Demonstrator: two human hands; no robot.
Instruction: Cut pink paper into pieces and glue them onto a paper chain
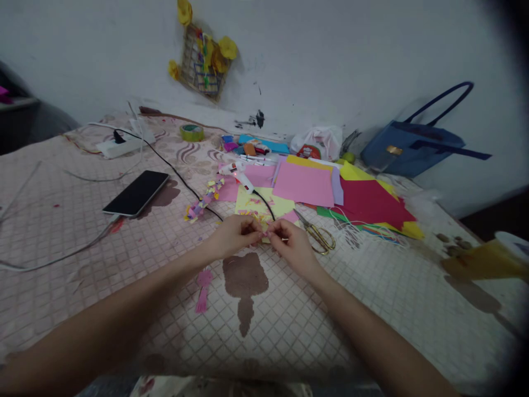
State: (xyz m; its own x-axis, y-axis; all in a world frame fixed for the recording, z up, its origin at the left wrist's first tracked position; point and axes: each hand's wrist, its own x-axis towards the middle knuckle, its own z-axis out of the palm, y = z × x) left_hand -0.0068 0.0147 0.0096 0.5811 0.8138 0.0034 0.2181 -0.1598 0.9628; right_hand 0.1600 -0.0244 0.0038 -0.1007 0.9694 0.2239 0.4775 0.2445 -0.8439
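My left hand [239,236] and my right hand [289,242] meet at the middle of the table, fingertips pinched together. Between them is a small pink paper piece [265,234], mostly covered by the fingers. Just beyond lies a pale yellow sheet [285,206] with pink and yellow paper scraps on it. A white glue gun [243,177] with a small red light rests behind that sheet. Gold-handled scissors [319,237] lie to the right of my right hand. A pink paper tassel [202,289] is on the cloth, nearer to me, below my left forearm.
A garland of paper bits [204,199] lies left of the glue gun. Coloured paper sheets [306,182] and white string [351,226] spread to the right. Further left are a phone [137,193] on a cable and a power strip [124,142]. A blue bag [413,146] stands back right.
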